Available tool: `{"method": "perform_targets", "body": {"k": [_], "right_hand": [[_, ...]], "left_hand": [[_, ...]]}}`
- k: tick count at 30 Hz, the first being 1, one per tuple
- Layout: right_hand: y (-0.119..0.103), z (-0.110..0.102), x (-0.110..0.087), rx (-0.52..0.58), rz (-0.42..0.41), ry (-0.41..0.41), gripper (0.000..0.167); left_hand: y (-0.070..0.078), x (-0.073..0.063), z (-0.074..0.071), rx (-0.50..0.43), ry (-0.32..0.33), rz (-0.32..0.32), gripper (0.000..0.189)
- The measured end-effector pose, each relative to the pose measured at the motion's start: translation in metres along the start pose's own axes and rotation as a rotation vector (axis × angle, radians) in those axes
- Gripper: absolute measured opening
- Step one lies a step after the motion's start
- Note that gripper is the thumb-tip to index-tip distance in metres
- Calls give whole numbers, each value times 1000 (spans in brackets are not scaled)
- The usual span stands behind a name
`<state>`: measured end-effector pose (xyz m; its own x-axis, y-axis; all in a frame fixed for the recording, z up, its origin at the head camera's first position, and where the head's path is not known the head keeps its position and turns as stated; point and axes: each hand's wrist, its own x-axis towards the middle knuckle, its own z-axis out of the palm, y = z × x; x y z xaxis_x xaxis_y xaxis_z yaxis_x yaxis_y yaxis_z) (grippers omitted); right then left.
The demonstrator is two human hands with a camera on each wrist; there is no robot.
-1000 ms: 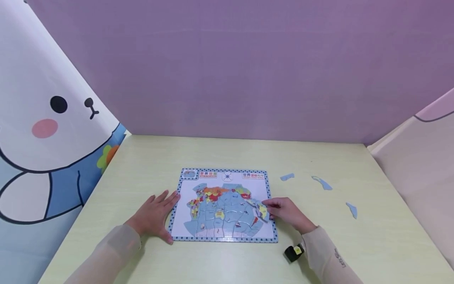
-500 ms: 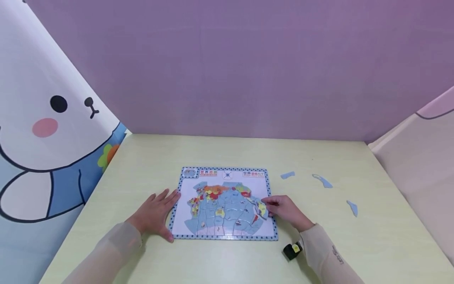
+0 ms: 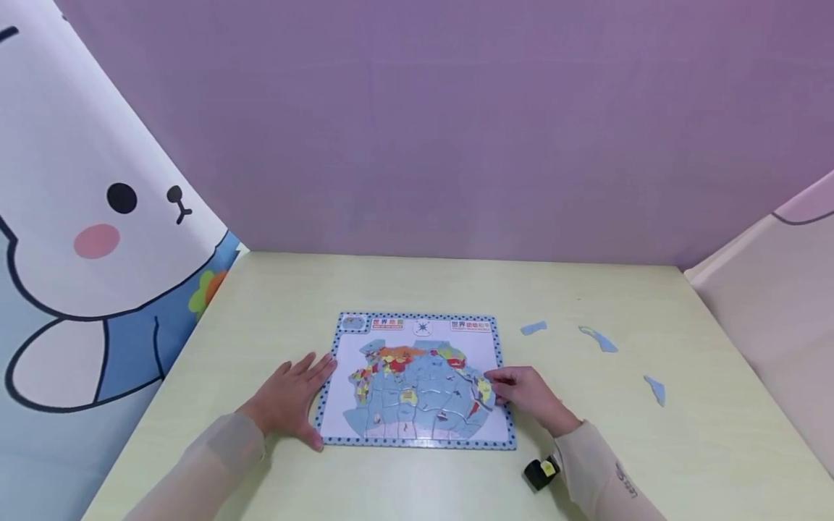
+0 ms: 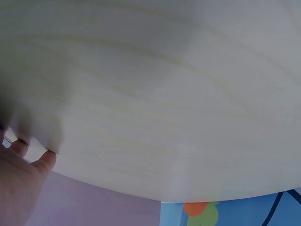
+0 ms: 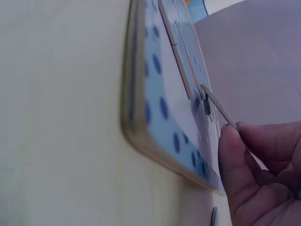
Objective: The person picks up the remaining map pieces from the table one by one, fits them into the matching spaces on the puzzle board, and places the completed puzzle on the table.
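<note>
A world map jigsaw puzzle lies in a white board with a blue dotted border [image 3: 417, 443]. My left hand [image 3: 289, 396] rests at the board's left edge, fingers spread and thumb near the lower left corner. At the right side of the map, my right hand [image 3: 529, 394] pinches a blue and yellow puzzle piece [image 3: 484, 391] between thumb and index finger. The right wrist view shows this thin piece [image 5: 218, 106] edge-on and tilted, its outer side raised at the fingertips and its far end down at the other pieces. Some left fingertips [image 4: 46, 160] show on the table in the left wrist view.
Three loose blue puzzle pieces lie right of the board: a small one [image 3: 534, 328], a curved one [image 3: 599, 339] and a narrow one [image 3: 655, 391]. A black block with a yellow label [image 3: 541, 472] sits at the right wrist. A purple backdrop [image 3: 456, 145] stands behind the table.
The piece in my right hand has settled a little flatter against the map's right side. My left hand stays at the board's edge. The head view has shifted slightly.
</note>
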<state>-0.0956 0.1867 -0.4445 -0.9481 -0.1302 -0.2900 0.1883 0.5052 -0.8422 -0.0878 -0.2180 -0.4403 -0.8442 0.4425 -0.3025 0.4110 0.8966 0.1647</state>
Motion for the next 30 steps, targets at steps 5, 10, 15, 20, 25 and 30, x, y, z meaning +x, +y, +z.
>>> {"method": "perform_targets", "body": {"k": [5, 10, 15, 20, 25, 30], "right_hand": [[0, 2, 0, 0, 1, -5, 23], [-1, 2, -1, -8, -15, -11, 22], [0, 3, -1, -32, -23, -8, 22], [0, 3, -2, -54, -52, -4, 22], [-2, 4, -2, -124, -64, 12, 21], [-6, 6, -1, -208, -106, 25, 19]], "left_hand": [[0, 0, 1, 3, 9, 2, 129], [0, 1, 2, 13, 10, -5, 130], [0, 1, 2, 8, 10, -2, 130], [0, 1, 1, 8, 13, 6, 130], [0, 2, 2, 10, 10, 8, 129], [0, 1, 2, 0, 7, -2, 129]]}}
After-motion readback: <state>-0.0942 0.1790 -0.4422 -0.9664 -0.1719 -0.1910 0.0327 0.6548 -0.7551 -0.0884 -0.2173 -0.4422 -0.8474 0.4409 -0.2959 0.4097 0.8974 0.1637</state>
